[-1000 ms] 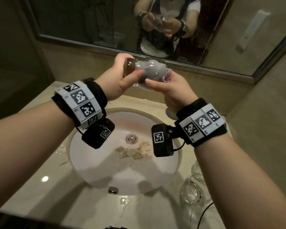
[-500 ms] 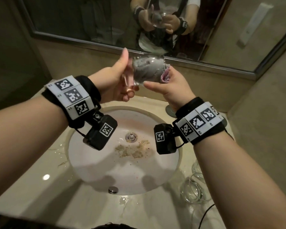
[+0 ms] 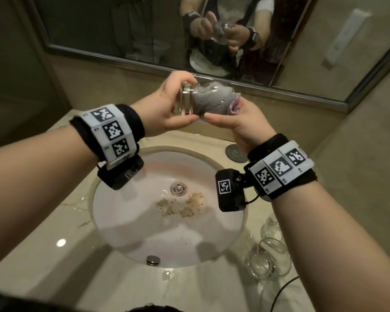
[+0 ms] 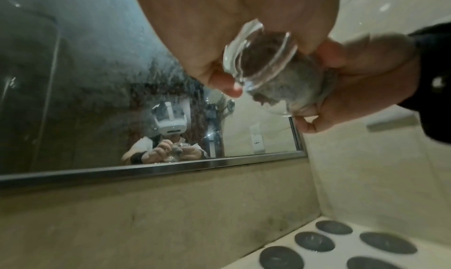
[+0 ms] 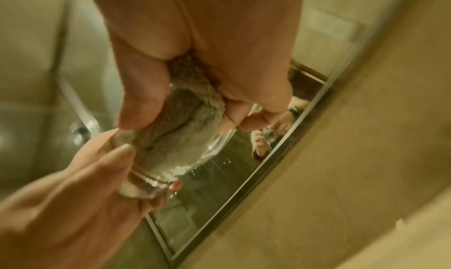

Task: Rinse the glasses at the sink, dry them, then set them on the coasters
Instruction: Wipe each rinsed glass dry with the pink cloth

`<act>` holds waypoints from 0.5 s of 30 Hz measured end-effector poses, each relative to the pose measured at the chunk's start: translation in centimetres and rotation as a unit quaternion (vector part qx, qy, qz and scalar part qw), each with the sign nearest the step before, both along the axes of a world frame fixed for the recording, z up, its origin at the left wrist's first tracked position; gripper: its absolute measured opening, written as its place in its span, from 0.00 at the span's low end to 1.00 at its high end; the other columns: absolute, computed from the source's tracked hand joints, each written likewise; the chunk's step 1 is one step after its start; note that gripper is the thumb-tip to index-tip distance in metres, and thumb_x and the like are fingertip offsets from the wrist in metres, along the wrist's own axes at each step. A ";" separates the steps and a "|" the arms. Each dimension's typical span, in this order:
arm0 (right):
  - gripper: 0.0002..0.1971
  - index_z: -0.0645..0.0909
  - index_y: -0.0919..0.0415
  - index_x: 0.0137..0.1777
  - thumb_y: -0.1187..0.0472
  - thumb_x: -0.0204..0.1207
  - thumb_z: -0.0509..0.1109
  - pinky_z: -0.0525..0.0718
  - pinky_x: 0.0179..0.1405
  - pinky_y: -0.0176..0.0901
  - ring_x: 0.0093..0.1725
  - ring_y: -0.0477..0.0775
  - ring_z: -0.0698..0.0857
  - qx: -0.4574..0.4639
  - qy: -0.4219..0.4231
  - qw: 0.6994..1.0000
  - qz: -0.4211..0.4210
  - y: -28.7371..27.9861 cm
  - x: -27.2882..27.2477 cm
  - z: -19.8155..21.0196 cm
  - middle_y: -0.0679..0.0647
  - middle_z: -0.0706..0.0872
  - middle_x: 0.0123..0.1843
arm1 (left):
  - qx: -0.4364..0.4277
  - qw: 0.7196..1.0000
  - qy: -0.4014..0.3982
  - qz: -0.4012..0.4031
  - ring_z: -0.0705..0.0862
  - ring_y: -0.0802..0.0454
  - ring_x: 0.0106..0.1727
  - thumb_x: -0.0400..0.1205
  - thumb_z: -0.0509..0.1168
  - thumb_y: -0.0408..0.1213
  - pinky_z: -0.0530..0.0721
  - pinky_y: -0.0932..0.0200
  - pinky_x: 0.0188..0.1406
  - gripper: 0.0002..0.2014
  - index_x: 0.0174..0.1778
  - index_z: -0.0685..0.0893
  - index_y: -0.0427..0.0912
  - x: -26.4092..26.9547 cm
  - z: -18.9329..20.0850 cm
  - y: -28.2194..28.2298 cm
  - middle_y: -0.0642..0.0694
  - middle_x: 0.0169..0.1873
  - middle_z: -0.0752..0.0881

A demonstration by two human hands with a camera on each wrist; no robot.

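A clear glass (image 3: 214, 97) lies on its side in the air above the sink (image 3: 122, 239), in front of the mirror. A grey cloth (image 3: 208, 95) fills its inside, and a pink edge pokes out at the mouth. My left hand (image 3: 173, 104) grips the thick base between thumb and fingers. My right hand (image 3: 234, 119) holds the mouth end, its thumb along the glass wall and its fingers curled around the glass and cloth. In the wrist views the glass (image 4: 263, 65) (image 5: 175, 144) sits between both hands. Several dark round coasters (image 4: 314, 238) lie on a white surface.
Two more clear glasses (image 3: 268, 260) (image 3: 273, 226) stand on the wet counter right of the basin, next to a black cable (image 3: 282, 291). Brown residue (image 3: 180, 206) lies near the drain (image 3: 178, 189). A round metal fitting (image 3: 234, 152) sits behind the basin.
Half a second ago my left thumb stood raised off the glass. Now the left hand grips the base again. The right hand has stayed at the mouth.
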State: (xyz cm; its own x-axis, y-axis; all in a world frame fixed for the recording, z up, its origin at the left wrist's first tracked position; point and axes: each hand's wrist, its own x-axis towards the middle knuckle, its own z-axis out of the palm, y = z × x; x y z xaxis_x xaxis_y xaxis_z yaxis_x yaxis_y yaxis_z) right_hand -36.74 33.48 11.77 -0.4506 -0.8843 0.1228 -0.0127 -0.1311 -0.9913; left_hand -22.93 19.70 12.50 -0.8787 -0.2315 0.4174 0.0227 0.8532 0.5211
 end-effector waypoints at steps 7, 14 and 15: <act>0.24 0.75 0.62 0.59 0.78 0.65 0.76 0.83 0.53 0.35 0.54 0.49 0.86 -0.008 0.053 0.998 -0.033 0.0 0.6 -0.1 0.55 0.85 0.54 | 0.537 0.833 -0.126 0.035 0.80 0.53 0.31 0.79 0.42 0.69 0.81 0.63 0.29 0.38 0.68 0.76 0.41 -0.1 0.7 1.5 0.44 0.43 0.83; 0.29 0.73 0.70 0.67 0.74 0.64 0.76 0.81 0.65 0.47 0.62 0.58 0.85 -0.007 0.004 1.000 -0.015 -0.3 0.6 0.4 0.63 0.84 0.62 | 0.429 0.901 0.013 0.060 0.78 0.61 0.35 0.82 0.59 0.54 0.76 0.72 0.27 0.28 0.70 0.68 0.38 -0.9 0.4 1.5 0.47 0.47 0.78; 0.29 0.74 0.70 0.67 0.74 0.64 0.76 0.80 0.67 0.48 0.62 0.58 0.84 -0.010 -0.007 1.000 -0.009 -0.3 0.5 0.6 0.63 0.85 0.62 | 0.349 0.935 0.020 0.063 0.78 0.63 0.39 0.81 0.61 0.54 0.76 0.74 0.30 0.29 0.71 0.65 0.40 -0.7 0.4 1.2 0.50 0.49 0.78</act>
State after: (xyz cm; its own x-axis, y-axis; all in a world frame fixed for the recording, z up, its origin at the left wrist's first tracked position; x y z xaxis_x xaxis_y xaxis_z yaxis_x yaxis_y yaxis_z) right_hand -36.20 33.17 12.40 -0.4682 -0.8734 0.1342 -0.0015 -0.1510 -0.9885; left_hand -23.65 20.95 12.92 -0.8128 -0.5607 0.1581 -0.0232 0.3023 0.9529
